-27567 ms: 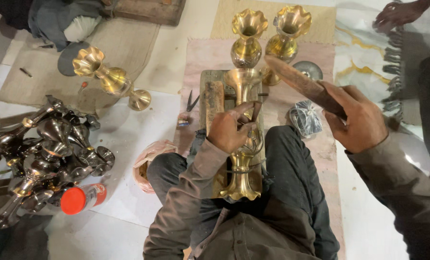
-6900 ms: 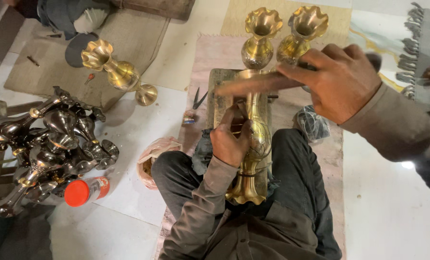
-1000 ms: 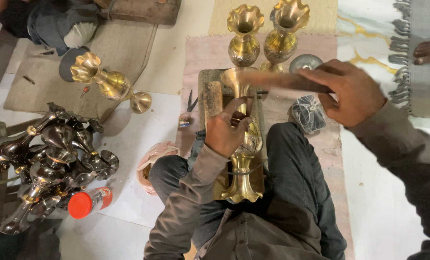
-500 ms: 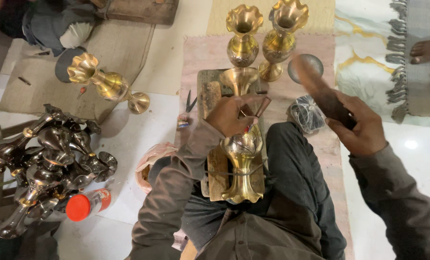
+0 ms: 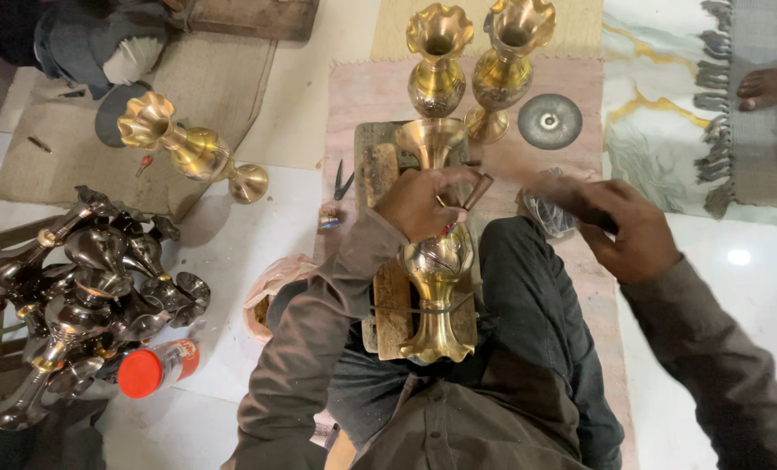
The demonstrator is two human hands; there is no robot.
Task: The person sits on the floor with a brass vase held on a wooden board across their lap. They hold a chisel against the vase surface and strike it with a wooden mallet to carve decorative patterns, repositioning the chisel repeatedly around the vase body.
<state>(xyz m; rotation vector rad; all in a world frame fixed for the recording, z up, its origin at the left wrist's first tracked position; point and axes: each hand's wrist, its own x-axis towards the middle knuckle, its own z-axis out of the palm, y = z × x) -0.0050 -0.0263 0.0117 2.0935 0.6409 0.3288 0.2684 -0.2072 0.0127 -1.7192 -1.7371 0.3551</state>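
A brass vase (image 5: 437,265) lies on its side on a wooden block (image 5: 378,170) between my knees, tied down with a cord. My left hand (image 5: 419,204) rests on the vase's neck and pinches a small chisel (image 5: 474,193) against the metal. My right hand (image 5: 630,231) is off to the right of the vase, closed around a dark wooden striking stick (image 5: 567,193) that is blurred by motion.
Two upright brass vases (image 5: 471,61) and a round metal disc (image 5: 549,120) stand beyond the block. Another brass vase (image 5: 188,150) lies on a mat, with a heap of dark vases (image 5: 84,287), a red-capped bottle (image 5: 155,369) and pliers (image 5: 343,183) at left. Someone's bare foot (image 5: 771,85) is at right.
My right hand has swung the stick off the chisel and out to the right, then lower. My left hand keeps the chisel on the vase.
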